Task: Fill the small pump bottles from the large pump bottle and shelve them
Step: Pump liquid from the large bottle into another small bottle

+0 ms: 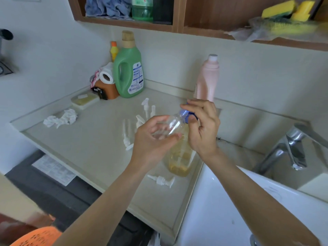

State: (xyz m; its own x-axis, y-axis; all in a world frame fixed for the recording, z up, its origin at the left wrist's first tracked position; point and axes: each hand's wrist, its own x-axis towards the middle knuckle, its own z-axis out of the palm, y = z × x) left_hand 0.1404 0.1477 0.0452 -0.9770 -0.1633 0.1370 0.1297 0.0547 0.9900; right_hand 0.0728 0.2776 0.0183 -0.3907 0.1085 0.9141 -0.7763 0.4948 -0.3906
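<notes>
Above the beige tabletop (92, 139), from the head view, the left hand (152, 139) is wrapping its grip around the body of a clear plastic bottle (174, 124), holding it tilted with the neck pointing up and to the right. The right hand (202, 126) is pinching the bottle's blue cap (186, 115) in a closed grip of thumb and fingertips. Directly beneath the hands, a larger bottle of amber liquid (179, 157) is standing on the tabletop near the sink's edge. Several white pump heads are lying loose on the tabletop: one (162, 180) just in front of the amber bottle, others (145, 109) behind the hands. A tall pink bottle (207, 80) is standing against the back wall, a green detergent jug (129, 68) is sitting in the corner, and a chrome faucet (291, 150) is showing at the right.
</notes>
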